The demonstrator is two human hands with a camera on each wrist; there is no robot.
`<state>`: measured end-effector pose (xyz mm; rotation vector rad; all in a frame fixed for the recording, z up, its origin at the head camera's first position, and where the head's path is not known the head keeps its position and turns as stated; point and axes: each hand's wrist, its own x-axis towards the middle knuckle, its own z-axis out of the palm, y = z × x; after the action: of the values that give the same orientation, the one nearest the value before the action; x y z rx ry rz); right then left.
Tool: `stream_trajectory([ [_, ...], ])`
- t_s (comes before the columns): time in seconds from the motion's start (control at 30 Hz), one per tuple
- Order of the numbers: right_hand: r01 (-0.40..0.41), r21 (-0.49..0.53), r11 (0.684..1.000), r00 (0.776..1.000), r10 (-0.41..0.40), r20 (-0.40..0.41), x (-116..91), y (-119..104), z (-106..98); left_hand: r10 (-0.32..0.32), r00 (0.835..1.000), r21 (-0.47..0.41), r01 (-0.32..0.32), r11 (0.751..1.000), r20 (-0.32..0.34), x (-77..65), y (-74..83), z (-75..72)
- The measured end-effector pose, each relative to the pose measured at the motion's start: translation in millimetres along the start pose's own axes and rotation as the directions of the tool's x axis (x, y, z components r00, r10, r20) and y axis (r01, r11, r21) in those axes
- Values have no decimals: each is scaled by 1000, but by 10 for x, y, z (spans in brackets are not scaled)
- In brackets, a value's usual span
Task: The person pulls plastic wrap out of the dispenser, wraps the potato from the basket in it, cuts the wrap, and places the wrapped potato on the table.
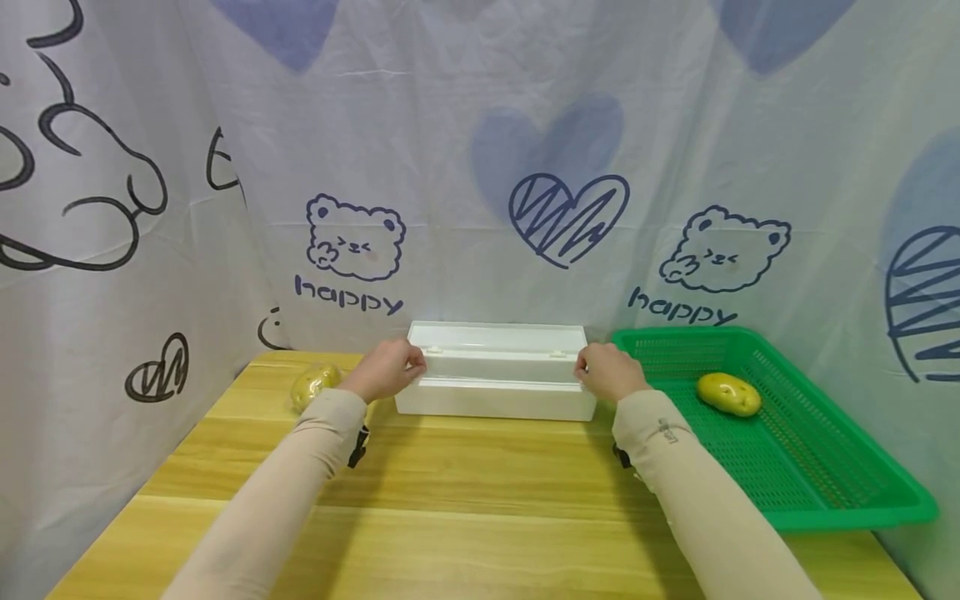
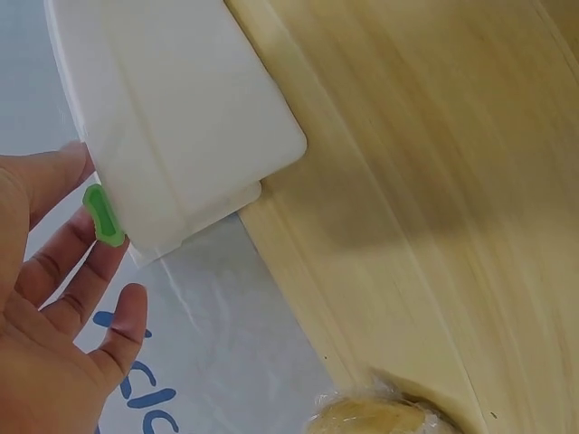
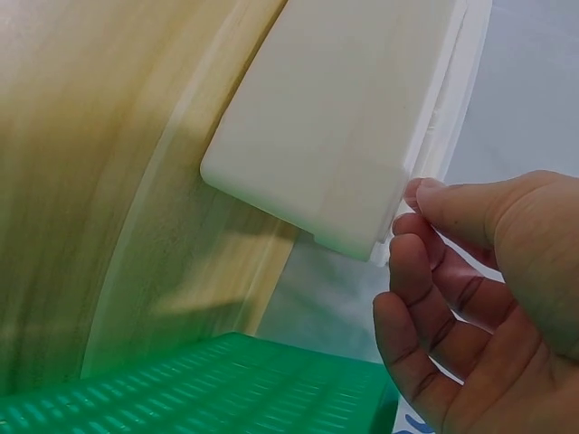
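A long white plastic wrap dispenser [image 1: 495, 402] stands at the back of the table, its lid [image 1: 495, 335] raised. At the lid's left end, my left hand [image 1: 386, 367] pinches the edge between thumb and fingers. A small green slider [image 2: 105, 215] sits right at those fingertips in the left wrist view. My right hand [image 1: 611, 371] pinches the edge at the opposite end, its other fingers loosely curled. To the left of the dispenser lies a potato [image 1: 315, 385] wrapped in clear film, partly behind the left hand.
On the right stands a green plastic basket [image 1: 847, 492] with an unwrapped potato [image 1: 729, 394] inside. Its near-left wall is close to the right forearm. A printed white curtain [image 1: 457, 267] hangs directly behind the wooden table [image 1: 480, 533].
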<state>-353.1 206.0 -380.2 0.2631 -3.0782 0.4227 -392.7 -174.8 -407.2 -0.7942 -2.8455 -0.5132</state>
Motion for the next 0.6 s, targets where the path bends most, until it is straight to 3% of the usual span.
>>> stream_trajectory([
  [0.23,-7,-5,1000,1000,7,7,20,-8,-3,-8,999,38,10,999,-34,-1,27,9],
  [0.6,6,34,999,1000,-6,11,30,3,-15,-70,997,27,70,997,-13,15,53,-6],
])
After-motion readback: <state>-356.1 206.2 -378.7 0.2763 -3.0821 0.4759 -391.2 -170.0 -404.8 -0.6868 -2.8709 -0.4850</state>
